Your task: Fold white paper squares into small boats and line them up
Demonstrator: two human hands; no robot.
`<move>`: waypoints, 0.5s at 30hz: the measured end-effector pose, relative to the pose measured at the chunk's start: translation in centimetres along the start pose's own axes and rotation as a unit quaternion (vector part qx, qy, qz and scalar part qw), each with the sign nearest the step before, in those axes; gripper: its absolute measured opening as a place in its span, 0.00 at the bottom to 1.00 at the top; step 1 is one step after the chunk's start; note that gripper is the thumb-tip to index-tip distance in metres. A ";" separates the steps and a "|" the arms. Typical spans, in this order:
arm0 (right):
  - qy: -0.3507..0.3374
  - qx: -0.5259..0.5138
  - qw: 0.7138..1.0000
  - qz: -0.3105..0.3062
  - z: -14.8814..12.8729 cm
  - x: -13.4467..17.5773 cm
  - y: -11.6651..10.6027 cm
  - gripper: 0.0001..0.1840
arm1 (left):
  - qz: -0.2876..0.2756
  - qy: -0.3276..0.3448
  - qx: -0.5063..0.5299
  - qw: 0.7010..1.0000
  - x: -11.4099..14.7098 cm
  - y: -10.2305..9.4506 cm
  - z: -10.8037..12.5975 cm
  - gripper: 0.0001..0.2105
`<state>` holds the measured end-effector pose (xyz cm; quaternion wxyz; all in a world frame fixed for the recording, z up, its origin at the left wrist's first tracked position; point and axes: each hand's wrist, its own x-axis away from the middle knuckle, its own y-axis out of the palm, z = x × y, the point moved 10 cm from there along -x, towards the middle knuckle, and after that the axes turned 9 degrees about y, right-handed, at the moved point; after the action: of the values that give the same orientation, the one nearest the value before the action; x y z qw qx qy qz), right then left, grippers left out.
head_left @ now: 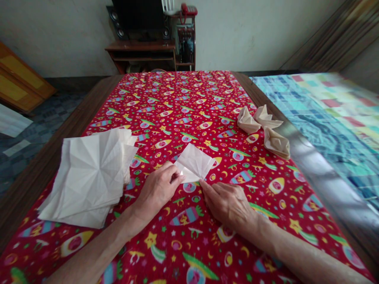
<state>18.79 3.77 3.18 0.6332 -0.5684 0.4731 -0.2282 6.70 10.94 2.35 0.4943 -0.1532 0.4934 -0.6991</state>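
Observation:
A small folded square of white paper (195,161) lies on the red patterned cloth (183,205), with crease lines fanning out across it. My left hand (162,186) pinches the paper's left corner between thumb and fingers. At the near corner, my right hand (226,201) rests on the cloth with its index finger stretched out, the tip touching the paper's edge; its other fingers are partly curled. To the left is a loose stack of creased white paper sheets (89,173). Folded paper shapes (275,142) stand at the right side of the cloth.
The cloth covers a brown wooden table (85,100). Beyond its far edge stands a desk (142,46) with a dark monitor (138,17), speakers and a red telephone (188,9). A bed with a blue checked cover (319,126) adjoins the right side. A wooden cabinet (22,81) is far left.

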 end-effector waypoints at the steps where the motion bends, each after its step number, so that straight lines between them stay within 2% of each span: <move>1: 0.001 0.001 1.000 0.003 0.0 0.0 -0.1 0.16 | 0.001 0.002 0.000 1.000 0.0 0.0 0.0 0.11; 11: 0.009 0.013 0.999 0.029 0.0 -0.1 -0.7 0.14 | -0.005 0.001 0.002 1.000 -0.1 0.1 -0.1 0.10; 15: -0.028 0.008 0.999 0.022 -0.7 0.2 -0.7 0.16 | -0.004 0.004 -0.005 1.000 -0.1 0.1 0.0 0.10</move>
<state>18.41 3.09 3.89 0.6554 -0.5595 0.4654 -0.2019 6.78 11.01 2.30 0.4887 -0.1547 0.4984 -0.6991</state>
